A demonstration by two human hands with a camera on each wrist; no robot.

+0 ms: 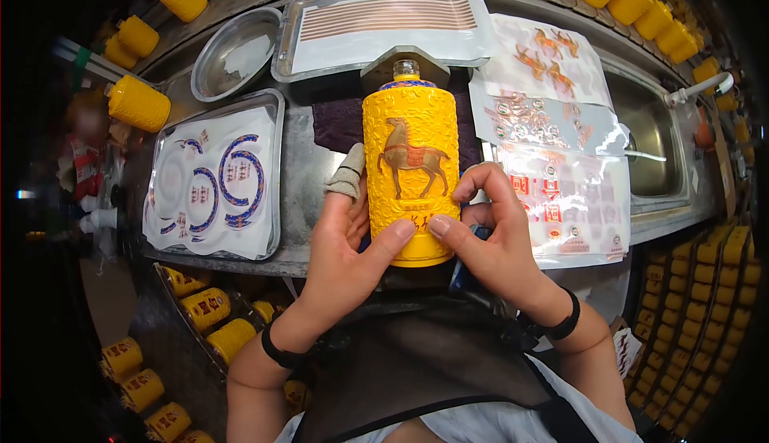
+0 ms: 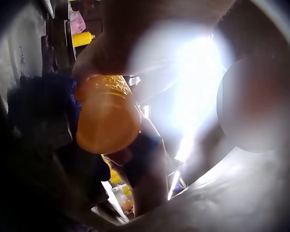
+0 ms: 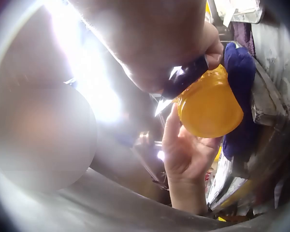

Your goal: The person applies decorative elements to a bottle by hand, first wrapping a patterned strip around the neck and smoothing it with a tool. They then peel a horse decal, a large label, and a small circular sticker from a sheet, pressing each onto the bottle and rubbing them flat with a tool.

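Note:
A yellow embossed bottle [image 1: 412,163] with a brown horse decal faces me in the head view, tilted back, its bare glass neck at the far end. Gripping its left side is my left hand [image 1: 346,231], a pale cloth cover on one finger and the thumb on the small lettering near the base. My right hand [image 1: 493,231] presses its thumb beside that lettering, other fingers bent around a dark blue, glossy, flat piece [image 3: 186,79]; I cannot tell its kind. Both wrist views show the bottle's smooth base, and a blue cloth pad [image 3: 239,92] lies against the bottle.
Left stands a tray [image 1: 276,203] with blue curved decals. Beyond are a round metal bowl [image 1: 200,70] and a tray with a striped sheet [image 1: 384,30]. Decal sheets [image 1: 553,203] lie on the right, before a sink [image 1: 657,142]. More yellow bottles [image 1: 210,307] stand around.

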